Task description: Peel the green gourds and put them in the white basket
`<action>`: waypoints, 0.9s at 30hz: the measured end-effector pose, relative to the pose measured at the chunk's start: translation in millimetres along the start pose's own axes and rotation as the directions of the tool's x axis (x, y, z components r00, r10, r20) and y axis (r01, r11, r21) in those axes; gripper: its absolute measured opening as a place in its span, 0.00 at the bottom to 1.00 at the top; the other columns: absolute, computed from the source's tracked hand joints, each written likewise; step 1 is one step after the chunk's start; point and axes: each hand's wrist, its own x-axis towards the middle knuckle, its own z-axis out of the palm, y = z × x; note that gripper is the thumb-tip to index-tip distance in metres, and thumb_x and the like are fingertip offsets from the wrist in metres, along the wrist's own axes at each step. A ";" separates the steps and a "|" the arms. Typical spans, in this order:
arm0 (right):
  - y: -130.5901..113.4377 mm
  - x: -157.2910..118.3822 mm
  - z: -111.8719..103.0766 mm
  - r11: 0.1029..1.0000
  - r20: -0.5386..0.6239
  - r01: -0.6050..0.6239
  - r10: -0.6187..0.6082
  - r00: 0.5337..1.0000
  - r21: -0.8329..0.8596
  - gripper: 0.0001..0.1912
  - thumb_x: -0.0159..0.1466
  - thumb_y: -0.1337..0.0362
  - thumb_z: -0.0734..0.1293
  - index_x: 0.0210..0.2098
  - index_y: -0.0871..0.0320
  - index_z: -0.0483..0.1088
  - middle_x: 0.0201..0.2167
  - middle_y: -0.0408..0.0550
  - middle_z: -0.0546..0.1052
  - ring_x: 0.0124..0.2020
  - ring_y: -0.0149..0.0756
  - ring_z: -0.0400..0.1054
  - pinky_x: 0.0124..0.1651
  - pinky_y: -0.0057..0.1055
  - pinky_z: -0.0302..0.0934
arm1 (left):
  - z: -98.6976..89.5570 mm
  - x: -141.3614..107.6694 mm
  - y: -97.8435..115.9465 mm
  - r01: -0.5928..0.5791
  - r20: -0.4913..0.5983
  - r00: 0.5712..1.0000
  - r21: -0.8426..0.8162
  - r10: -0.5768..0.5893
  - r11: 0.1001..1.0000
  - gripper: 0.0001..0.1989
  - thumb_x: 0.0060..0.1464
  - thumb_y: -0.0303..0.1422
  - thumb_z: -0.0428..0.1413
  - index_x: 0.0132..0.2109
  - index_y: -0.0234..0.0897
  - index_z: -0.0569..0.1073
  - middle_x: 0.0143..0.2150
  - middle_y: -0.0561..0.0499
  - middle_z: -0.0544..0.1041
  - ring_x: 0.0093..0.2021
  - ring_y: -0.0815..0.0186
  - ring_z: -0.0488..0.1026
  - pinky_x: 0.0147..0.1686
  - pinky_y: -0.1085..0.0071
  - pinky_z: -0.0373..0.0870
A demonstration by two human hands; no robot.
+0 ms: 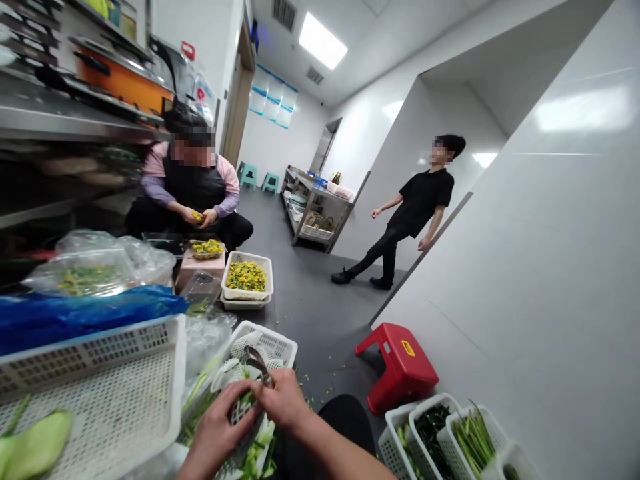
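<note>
My right hand [284, 399] is closed around a metal peeler [257, 360], whose curved head points up and away from me. Thumb and fingers of my left hand [220, 423] curl in to meet the right one; a bit of green shows by them, but what they grip is mostly hidden. Both hands are over a white perforated basket [287, 348] with pale strips in it. Below them lie green and white vegetable peelings [260, 450]. At left, a large white basket [125, 380] holds a pale green vegetable piece [43, 437].
A squatting co-worker [195, 180] handles yellow flowers beside a basket of yellow-green flowers [247, 276]. Another person [425, 193] in black stands at right. A red stool [400, 367] and vegetable baskets [450, 427] line the right wall. A steel shelf [75, 120] overhangs the left.
</note>
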 end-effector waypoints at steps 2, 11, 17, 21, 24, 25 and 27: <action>-2.3 -2.9 -1.0 1.000 -0.004 -0.008 0.008 1.000 0.029 0.18 0.50 0.61 0.62 0.10 0.55 0.51 0.11 0.35 0.51 0.16 0.23 0.45 0.17 0.22 0.41 | -0.4 -2.1 10.8 0.173 0.074 0.982 -0.010 -0.172 0.985 0.19 0.42 0.38 0.58 0.44 0.39 0.70 0.42 0.49 0.77 0.42 0.58 0.74 0.42 0.64 0.72; -7.4 5.8 -23.6 0.969 -0.075 -0.056 0.076 0.994 0.241 0.21 0.49 0.52 0.67 0.13 0.55 0.54 0.09 0.33 0.55 0.12 0.23 0.48 0.15 0.22 0.43 | 5.0 -8.5 30.3 0.419 0.141 0.906 -0.169 -0.399 0.892 0.41 0.28 0.34 0.65 0.54 0.38 0.62 0.46 0.45 0.72 0.46 0.53 0.70 0.47 0.58 0.65; -17.9 14.2 -48.8 0.919 -0.167 -0.046 0.120 0.979 0.392 0.21 0.49 0.48 0.67 0.15 0.55 0.56 0.08 0.32 0.57 0.09 0.23 0.50 0.12 0.23 0.48 | 5.2 -9.9 21.0 0.572 0.345 0.805 -0.668 -0.482 0.476 0.23 0.43 0.50 0.56 0.39 0.36 0.67 0.28 0.50 0.71 0.22 0.65 0.69 0.17 0.69 0.65; -13.9 17.1 -53.0 0.884 -0.184 -0.035 0.136 0.973 0.466 0.22 0.47 0.49 0.69 0.15 0.55 0.56 0.08 0.31 0.56 0.09 0.22 0.51 0.12 0.22 0.49 | 1.6 -5.5 20.0 0.529 0.327 0.827 -0.730 -0.458 0.433 0.25 0.45 0.56 0.51 0.31 0.35 0.68 0.24 0.50 0.70 0.20 0.67 0.68 0.16 0.72 0.65; -10.0 15.8 -50.1 0.875 -0.193 -0.031 0.141 0.971 0.482 0.22 0.46 0.49 0.69 0.14 0.55 0.56 0.07 0.32 0.57 0.09 0.22 0.50 0.11 0.22 0.48 | 3.3 -4.5 19.4 0.587 0.326 0.759 -0.717 -0.563 0.376 0.28 0.42 0.59 0.52 0.35 0.35 0.66 0.26 0.52 0.69 0.23 0.67 0.70 0.15 0.73 0.65; -9.1 14.9 -49.3 0.876 -0.194 -0.030 0.140 0.971 0.482 0.22 0.46 0.49 0.70 0.14 0.56 0.57 0.07 0.32 0.57 0.09 0.22 0.50 0.11 0.21 0.48 | 5.2 -4.8 19.7 0.625 0.338 0.720 -0.696 -0.605 0.354 0.29 0.40 0.59 0.52 0.36 0.36 0.65 0.26 0.52 0.69 0.23 0.66 0.71 0.15 0.73 0.65; -8.0 12.1 -48.2 0.878 -0.196 -0.025 0.134 0.971 0.477 0.22 0.47 0.49 0.70 0.14 0.56 0.57 0.07 0.33 0.58 0.09 0.22 0.51 0.12 0.21 0.48 | 9.5 -5.5 21.5 0.685 0.379 0.661 -0.658 -0.647 0.314 0.31 0.39 0.60 0.52 0.38 0.37 0.63 0.26 0.53 0.68 0.24 0.64 0.72 0.14 0.73 0.65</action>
